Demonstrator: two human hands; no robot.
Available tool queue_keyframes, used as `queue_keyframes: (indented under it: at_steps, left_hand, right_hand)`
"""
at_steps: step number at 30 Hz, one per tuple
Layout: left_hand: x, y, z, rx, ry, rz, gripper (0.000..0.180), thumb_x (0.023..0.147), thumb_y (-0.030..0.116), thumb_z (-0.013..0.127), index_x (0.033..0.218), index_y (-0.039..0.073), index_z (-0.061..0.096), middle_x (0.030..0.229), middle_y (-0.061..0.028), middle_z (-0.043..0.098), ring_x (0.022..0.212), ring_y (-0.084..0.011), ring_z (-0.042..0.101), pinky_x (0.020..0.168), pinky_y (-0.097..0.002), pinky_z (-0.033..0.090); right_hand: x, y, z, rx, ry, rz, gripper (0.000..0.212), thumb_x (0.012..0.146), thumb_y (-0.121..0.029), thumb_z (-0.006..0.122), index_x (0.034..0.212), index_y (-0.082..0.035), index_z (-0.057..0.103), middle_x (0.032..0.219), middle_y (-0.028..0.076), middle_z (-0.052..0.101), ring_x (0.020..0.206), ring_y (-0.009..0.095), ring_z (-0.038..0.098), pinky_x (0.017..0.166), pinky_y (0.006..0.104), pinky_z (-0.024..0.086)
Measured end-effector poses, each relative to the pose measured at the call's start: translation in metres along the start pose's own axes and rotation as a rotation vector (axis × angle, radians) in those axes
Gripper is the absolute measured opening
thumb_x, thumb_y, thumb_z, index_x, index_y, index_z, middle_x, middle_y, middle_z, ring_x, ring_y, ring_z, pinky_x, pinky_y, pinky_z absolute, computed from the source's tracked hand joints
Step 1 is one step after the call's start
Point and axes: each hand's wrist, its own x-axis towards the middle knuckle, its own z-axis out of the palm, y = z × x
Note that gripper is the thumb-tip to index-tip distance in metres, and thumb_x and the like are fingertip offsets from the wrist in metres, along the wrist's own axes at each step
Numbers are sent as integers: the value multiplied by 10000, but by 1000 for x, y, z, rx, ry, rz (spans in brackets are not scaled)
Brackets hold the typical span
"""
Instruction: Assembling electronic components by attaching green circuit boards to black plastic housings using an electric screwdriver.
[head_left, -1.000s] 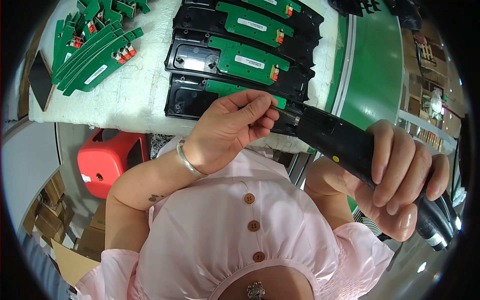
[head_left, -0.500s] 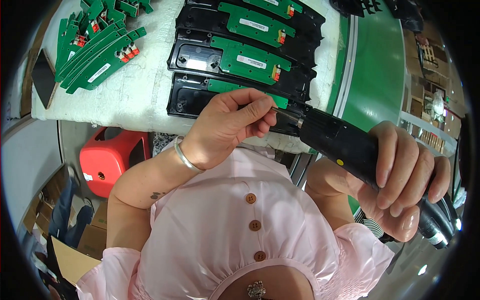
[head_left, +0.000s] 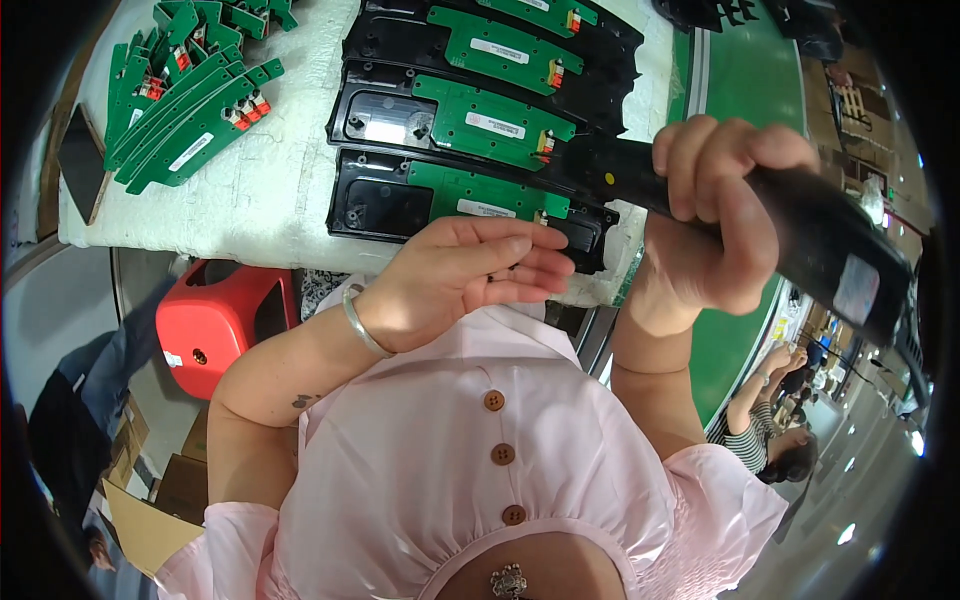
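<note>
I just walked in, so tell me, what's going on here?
A person's right hand grips a black power tool, its front end over a row of black panels. The left hand is loosely open in front of the nearest panel. Green circuit boards lie on the panels, with another pile to the left.

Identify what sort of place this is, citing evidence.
Probably an electronics assembly workshop: loose green circuit boards, black housings carrying similar boards, and a black power tool in the right hand.
</note>
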Motion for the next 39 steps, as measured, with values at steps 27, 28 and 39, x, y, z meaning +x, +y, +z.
queue_keyframes:
  at_steps: [27,28,39]
  left_hand:
    - [5,-16,-7,23,-32,110,197,825,155,550,976,31,529,868,-47,567,780,-104,549,725,-217,461]
    - [5,-12,-7,16,-30,130,189,825,158,550,972,39,532,873,-35,564,792,-102,548,728,-212,458]
    - [9,-8,6,-50,-22,224,196,827,196,547,950,44,543,848,-26,570,769,-92,556,693,-201,463]
  right_hand:
    - [-2,-23,8,-43,86,87,235,696,-120,533,834,-36,362,551,24,382,461,90,355,477,214,305]
    - [-1,-32,14,-8,151,41,238,702,-157,518,843,-40,366,535,16,375,468,90,343,493,223,299]
    - [-24,-69,24,183,145,-223,247,640,-117,534,797,-99,344,478,-57,365,398,38,356,491,169,293]
